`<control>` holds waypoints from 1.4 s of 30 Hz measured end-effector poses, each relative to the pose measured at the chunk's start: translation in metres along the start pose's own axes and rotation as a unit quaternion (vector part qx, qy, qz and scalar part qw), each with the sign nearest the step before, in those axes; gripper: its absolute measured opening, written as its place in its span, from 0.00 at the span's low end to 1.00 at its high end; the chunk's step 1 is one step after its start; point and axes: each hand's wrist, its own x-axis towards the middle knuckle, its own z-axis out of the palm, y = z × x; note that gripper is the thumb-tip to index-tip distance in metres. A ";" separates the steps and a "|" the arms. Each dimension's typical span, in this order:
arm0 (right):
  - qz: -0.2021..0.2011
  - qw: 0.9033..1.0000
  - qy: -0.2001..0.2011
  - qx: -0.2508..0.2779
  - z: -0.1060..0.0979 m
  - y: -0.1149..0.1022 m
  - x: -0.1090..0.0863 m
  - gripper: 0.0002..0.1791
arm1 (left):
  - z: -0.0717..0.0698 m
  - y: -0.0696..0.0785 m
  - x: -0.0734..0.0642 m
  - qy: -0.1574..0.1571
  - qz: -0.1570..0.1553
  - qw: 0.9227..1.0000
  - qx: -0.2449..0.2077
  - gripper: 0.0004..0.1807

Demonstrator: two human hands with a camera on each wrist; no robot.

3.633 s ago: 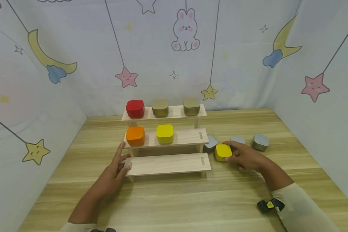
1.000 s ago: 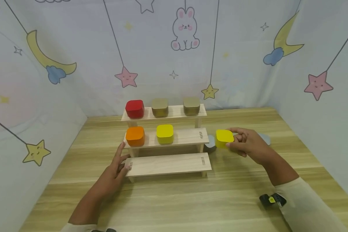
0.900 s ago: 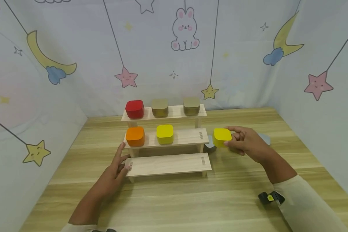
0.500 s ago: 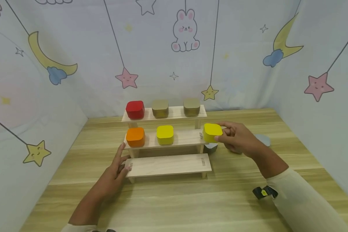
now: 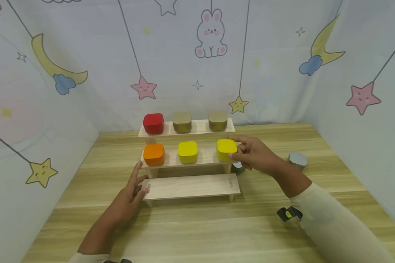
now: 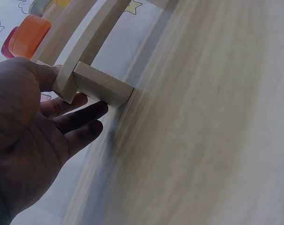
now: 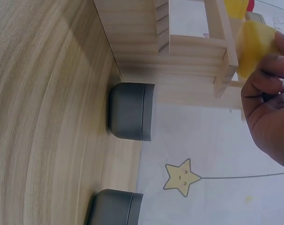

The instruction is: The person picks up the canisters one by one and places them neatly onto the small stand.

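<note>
My right hand (image 5: 256, 153) pinches a yellow rounded-square box (image 5: 226, 149) between thumb and fingers, at the right end of the middle board of a three-step wooden rack (image 5: 191, 186). Another yellow box (image 5: 187, 152) and an orange box (image 5: 154, 154) sit left of it on that board. On the top board stand a red box (image 5: 153, 123) and two gold-brown boxes (image 5: 182, 122). At the rack's left end is my left hand (image 5: 128, 201), its thumb on the lowest board and its index finger stretched to the middle board. The left wrist view shows its other fingers loosely extended beside the rack's leg (image 6: 104, 84).
Grey lidded boxes stand on the wood-grain table right of the rack: one (image 7: 130, 111) close to the rack's end, another (image 7: 116, 208) farther along, and one (image 5: 297, 160) toward the right. A printed cloth (image 5: 270, 91) hangs behind and around the table.
My right hand has lifted the yellow box from the table beside the rack and carried it up and left to the middle board's right end. The left hand has stayed put.
</note>
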 end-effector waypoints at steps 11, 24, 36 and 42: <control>0.019 1.000 -0.003 -0.006 0.007 -0.001 0.008 0.38 | 0.000 0.000 0.000 -0.001 0.004 1.000 0.000 0.52; 0.038 0.999 0.002 -0.008 0.008 -0.002 0.012 0.39 | 0.000 0.001 0.000 -0.005 -0.007 1.000 -0.001 0.52; 0.041 0.999 0.003 -0.015 0.009 -0.001 0.014 0.39 | 0.000 0.002 -0.001 -0.002 -0.007 1.000 0.000 0.52; 0.050 0.999 0.001 -0.016 0.008 0.000 0.014 0.40 | 0.000 0.001 -0.001 -0.002 -0.007 1.000 0.000 0.52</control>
